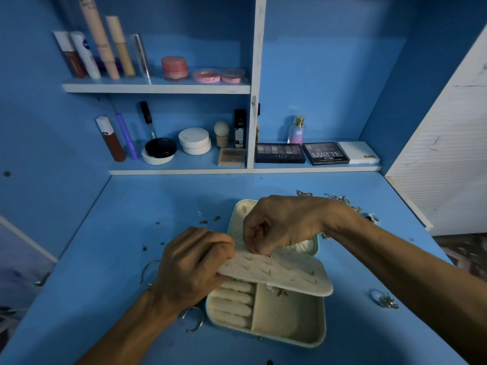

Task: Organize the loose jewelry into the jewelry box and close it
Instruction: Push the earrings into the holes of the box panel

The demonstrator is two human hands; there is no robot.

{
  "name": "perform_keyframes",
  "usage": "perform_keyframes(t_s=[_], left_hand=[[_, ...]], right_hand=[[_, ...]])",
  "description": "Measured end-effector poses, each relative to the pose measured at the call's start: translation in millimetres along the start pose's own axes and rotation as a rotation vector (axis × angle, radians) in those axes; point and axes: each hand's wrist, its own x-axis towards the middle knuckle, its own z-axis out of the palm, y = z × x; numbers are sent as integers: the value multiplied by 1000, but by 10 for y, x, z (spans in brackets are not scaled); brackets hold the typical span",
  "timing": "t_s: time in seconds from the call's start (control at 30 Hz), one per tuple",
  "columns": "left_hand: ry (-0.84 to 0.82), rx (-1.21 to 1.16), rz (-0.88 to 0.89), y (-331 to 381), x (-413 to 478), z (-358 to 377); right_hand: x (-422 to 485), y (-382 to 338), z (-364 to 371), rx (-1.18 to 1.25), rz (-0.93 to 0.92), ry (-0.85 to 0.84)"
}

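On the blue bench (110,246), an open bangle (194,319) lies just beside the front left corner of the open jewelry box (287,322), which sits at mid-bench, and small studs (203,222) are scattered farther back. The left hand (192,264) grips the left edge of the box's cream earring panel (290,275), holding it tilted above the ring rolls (232,299), while the right hand (279,225), fingers curled, pinches a small earring (270,255) at the panel's upper face. Farther right, loose chains (340,199) lie behind the right wrist and a cluster of silver pieces (386,301) rests on the bench.
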Motion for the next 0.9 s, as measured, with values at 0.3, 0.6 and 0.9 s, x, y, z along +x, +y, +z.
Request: perform_keyframes(t_s=[0.3, 0.6, 0.9], left_hand=[[31, -72, -75, -22, 51, 14], [-96, -175, -509, -28, 302, 13], [-354, -368, -782, -156, 492, 205]], right_hand=[[-10, 251, 5, 186, -102, 31], [-270, 697, -216, 642, -80, 334], [-505, 939, -213, 635, -14, 516]])
